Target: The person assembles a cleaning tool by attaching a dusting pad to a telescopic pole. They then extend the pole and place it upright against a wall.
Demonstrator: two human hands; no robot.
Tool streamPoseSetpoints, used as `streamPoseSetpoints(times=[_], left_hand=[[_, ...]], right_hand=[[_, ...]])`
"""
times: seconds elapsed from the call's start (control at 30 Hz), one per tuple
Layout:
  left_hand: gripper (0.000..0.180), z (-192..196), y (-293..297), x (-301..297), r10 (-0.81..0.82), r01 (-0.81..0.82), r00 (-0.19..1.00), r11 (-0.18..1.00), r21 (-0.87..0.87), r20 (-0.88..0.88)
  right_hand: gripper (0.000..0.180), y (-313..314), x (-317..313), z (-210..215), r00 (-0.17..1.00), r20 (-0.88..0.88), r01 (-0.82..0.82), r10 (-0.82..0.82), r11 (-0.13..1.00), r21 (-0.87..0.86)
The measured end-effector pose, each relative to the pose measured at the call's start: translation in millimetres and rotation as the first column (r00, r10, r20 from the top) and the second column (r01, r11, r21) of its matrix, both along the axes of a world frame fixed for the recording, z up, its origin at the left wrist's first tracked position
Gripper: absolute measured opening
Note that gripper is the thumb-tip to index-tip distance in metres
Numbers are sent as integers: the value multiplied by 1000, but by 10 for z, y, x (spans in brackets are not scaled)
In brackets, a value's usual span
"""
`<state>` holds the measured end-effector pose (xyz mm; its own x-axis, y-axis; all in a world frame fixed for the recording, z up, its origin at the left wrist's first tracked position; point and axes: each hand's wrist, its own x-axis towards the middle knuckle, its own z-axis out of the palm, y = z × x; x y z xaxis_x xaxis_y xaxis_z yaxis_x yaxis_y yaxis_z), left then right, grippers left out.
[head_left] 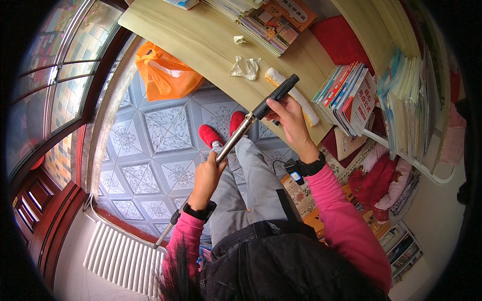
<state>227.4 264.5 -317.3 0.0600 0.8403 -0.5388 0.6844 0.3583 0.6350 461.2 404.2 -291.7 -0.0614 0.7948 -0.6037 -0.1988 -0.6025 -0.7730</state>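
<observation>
A telescopic metal pole (234,145) with a black head (277,95) slants across my lap, its upper end over the desk edge. My left hand (207,176) is closed around the silver shaft, and the shaft's grey lower end passes beside my left forearm. Up at the black head, my right hand (291,120) grips it with thumb and fingers; part of the head is hidden behind them. Just beyond, a long fluffy white pad with yellow edging (302,104) lies on the desk, partly covered by the black head in this view.
The wooden desk (201,37) bears crumpled paper (245,67) and stacked books (273,25). More books (346,95) stand at the right. An orange plastic bag (165,72) is on the tiled floor (168,128). A white radiator (123,256) is at lower left, by a window (55,70).
</observation>
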Motion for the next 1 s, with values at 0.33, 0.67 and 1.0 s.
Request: streamPoseSetpoints(times=[0.33,0.67,1.0], left_hand=[[27,32,21,26,11,-11,1000,1000,-20,5],[27,-41,-44,18,-21,21,1000,1000,23,-6],[28,-31,-51,12,-48,48,999,999,24,-4]], right_hand=[[17,3,-17,-3,1000,-3,24,-24,1000,-10],[20,-8,-21,-34,1000,11,20,-20,999,-25],[22,-27,-40,-55,999,31,20,-20,999,-28]])
